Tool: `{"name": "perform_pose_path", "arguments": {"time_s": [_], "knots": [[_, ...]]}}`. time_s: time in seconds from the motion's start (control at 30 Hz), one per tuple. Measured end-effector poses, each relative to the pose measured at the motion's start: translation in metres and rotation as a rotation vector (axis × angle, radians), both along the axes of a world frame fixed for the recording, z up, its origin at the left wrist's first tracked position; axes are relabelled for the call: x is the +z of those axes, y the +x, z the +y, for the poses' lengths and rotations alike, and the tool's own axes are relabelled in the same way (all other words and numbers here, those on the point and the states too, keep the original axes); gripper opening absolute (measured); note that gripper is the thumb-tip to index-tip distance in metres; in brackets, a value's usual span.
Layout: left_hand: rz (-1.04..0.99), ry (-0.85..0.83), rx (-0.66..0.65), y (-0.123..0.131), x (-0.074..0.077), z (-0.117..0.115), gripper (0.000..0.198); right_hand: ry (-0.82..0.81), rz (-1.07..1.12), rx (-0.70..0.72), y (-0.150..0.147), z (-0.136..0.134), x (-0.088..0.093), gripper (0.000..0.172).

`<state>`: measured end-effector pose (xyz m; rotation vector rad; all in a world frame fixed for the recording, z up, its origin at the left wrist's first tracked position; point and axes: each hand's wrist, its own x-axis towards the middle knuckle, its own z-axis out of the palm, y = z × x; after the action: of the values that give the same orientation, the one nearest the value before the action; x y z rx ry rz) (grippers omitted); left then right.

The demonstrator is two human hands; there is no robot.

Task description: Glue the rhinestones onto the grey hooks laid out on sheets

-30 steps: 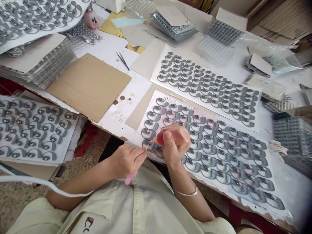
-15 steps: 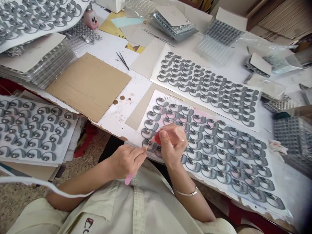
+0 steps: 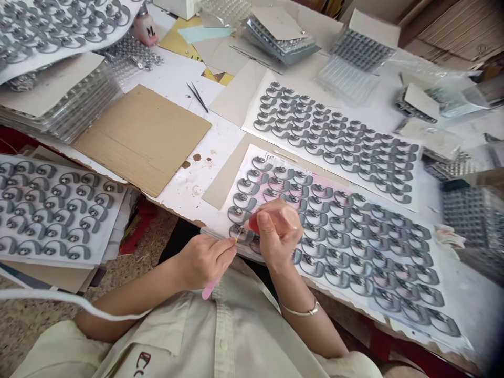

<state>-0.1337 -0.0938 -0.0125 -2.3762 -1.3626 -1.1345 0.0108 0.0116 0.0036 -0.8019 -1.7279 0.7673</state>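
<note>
My left hand (image 3: 207,258) is closed on a thin tool with a pink handle (image 3: 208,290); its fine tip points at the lower left corner of a sheet of grey curved pieces (image 3: 360,249). In my right hand (image 3: 277,231) is a small bottle with a reddish part (image 3: 253,222), its nozzle directed at a grey piece (image 3: 237,231) in that corner. Tool tip and nozzle are close together; whether they touch is too small to tell. My right fingers wrap round the bottle and hide much of it.
A second sheet of grey pieces (image 3: 334,136) lies behind. Cardboard (image 3: 144,139) and black tweezers (image 3: 197,97) are left of it. Another sheet (image 3: 51,210) is at the left. Stacked trays (image 3: 59,100) and a pink bottle (image 3: 145,27) stand at the upper left.
</note>
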Motion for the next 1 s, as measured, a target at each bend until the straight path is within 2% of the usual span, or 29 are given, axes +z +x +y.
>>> {"name": "perform_pose_path", "arguments": {"time_s": [0.13, 0.6, 0.87, 1.0], "knots": [[0.013, 0.000, 0.007, -0.0002, -0.0005, -0.0005, 0.016, -0.012, -0.009, -0.031, -0.0004, -0.0005, -0.0009, 0.028], [0.001, -0.009, -0.004, 0.0005, -0.0012, -0.0014, 0.014, 0.033, 0.015, -0.024, 0.0038, -0.0017, -0.0075, 0.016], [0.001, 0.008, -0.005, 0.0005, -0.0004, -0.0009, 0.013, 0.139, 0.017, 0.003, 0.0039, -0.0029, -0.0062, 0.012], [0.002, 0.004, 0.005, 0.0002, 0.0000, -0.0018, 0.013, 0.233, 0.057, -0.055, 0.0044, -0.0020, -0.0065, 0.018]]}}
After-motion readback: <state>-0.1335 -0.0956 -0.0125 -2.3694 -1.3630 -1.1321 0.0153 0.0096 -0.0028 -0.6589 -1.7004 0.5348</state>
